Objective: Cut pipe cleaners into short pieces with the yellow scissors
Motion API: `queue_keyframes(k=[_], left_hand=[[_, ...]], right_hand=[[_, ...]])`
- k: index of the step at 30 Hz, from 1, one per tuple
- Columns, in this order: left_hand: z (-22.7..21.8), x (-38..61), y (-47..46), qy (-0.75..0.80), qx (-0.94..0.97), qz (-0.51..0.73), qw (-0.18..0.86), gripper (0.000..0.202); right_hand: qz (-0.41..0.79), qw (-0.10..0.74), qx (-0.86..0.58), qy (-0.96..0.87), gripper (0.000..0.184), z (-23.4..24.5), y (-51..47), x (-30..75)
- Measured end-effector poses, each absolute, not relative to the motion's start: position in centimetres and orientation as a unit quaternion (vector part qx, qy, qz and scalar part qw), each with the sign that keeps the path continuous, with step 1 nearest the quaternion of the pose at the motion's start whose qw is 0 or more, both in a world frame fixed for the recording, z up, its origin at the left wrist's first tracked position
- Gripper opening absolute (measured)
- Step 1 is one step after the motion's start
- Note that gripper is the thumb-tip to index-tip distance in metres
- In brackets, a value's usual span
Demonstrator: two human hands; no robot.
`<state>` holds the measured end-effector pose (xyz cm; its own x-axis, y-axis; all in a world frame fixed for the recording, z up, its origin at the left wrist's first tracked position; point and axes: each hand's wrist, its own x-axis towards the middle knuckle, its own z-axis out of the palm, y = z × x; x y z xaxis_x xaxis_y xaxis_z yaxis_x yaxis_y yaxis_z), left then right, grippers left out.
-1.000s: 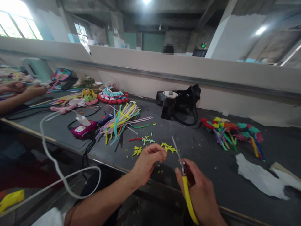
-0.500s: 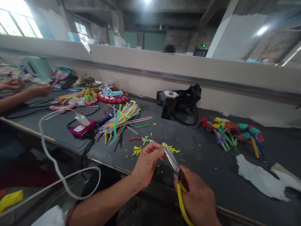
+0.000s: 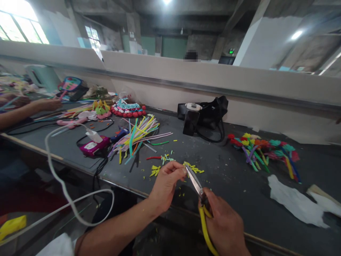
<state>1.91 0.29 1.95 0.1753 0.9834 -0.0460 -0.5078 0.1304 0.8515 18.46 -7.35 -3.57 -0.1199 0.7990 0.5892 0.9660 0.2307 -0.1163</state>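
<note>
My right hand (image 3: 225, 227) is closed around the yellow handles of a pair of scissors (image 3: 198, 197), whose blades point up and left to my left fingertips. My left hand (image 3: 166, 185) pinches something tiny at the blade tips; I cannot make out what it is. Both hands hover over the near edge of the dark grey table (image 3: 226, 170). Small yellow cut pieces (image 3: 193, 168) and more yellow scraps (image 3: 155, 170) lie on the table just beyond my left hand.
A bundle of coloured pipe cleaners (image 3: 137, 137) lies to the left. A pile of finished coloured flowers (image 3: 262, 151) sits to the right, white cloth (image 3: 295, 202) nearer. A black bag (image 3: 210, 113) with a phone stands behind. Another person's arm (image 3: 29, 108) works at far left. A white cable (image 3: 62, 185) hangs off the edge.
The scissors tilted left, bringing the blade tips from upright over the table to my left fingertips. My right hand dropped slightly. In the last half second hardly anything moved.
</note>
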Motion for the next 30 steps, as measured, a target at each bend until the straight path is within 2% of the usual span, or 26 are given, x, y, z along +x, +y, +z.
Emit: queue_keyframes(k=[5,9,12,16,20,23,25,26,30], left_hand=[[2.0,1.9,0.2,0.332,0.372,0.547,0.673,0.01],[1.9,2.0,0.2,0.355,0.405,0.542,0.645,0.01],[1.7,1.9,0.1,0.391,0.473,0.508,0.604,0.011],[1.4,1.9,-0.2,0.405,0.65,0.46,0.449,0.01],[0.9,1.8,-0.9,0.339,0.797,0.432,0.251,0.012],[0.5,1.9,-1.4,0.307,0.834,0.412,0.201,0.012],[0.5,1.9,-1.4,0.319,0.82,0.406,0.248,0.01],[0.5,1.9,-1.4,0.333,0.798,0.399,0.307,0.009],[0.8,1.5,-0.7,0.343,0.61,0.318,0.64,0.007]], right_hand=[[-0.131,0.276,-0.607,-0.733,0.028,-3.3,-7.3,18.3],[-0.029,0.286,-0.658,-0.696,0.025,-2.3,-7.0,17.9],[0.068,0.347,-0.659,-0.664,0.026,-1.2,-6.7,17.6],[0.136,0.419,-0.636,-0.634,0.033,0.0,-6.3,17.2],[0.128,0.469,-0.616,-0.62,0.031,0.5,-6.1,16.9],[0.092,0.481,-0.607,-0.626,0.026,0.5,-6.0,16.9],[0.089,0.475,-0.605,-0.633,0.024,0.5,-6.0,17.0],[0.093,0.471,-0.606,-0.634,0.024,0.5,-5.9,17.0],[0.115,0.462,-0.604,-0.639,0.023,0.8,-5.9,17.3]])
